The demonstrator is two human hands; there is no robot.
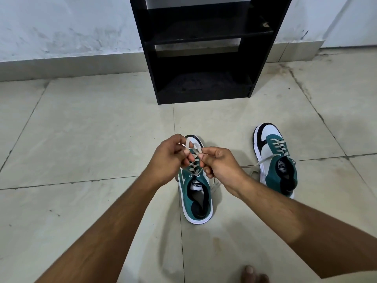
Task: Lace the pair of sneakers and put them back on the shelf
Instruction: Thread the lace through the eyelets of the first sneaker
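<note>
Two green, white and black sneakers stand on the tiled floor, toes pointing away from me. Over the near sneaker my left hand pinches a loop of its grey lace, and my right hand pinches the other part of the same lace just beside it. The hands hide that shoe's toe and upper eyelets. The second sneaker sits to the right, laced across its tongue, with a loose lace end trailing left on the floor. The black shelf stands ahead against the wall.
The shelf's boards hold nothing and its base rests on the floor about a tile away from the shoes. A white wall with a grey skirting runs behind it. My bare toes show at the bottom edge.
</note>
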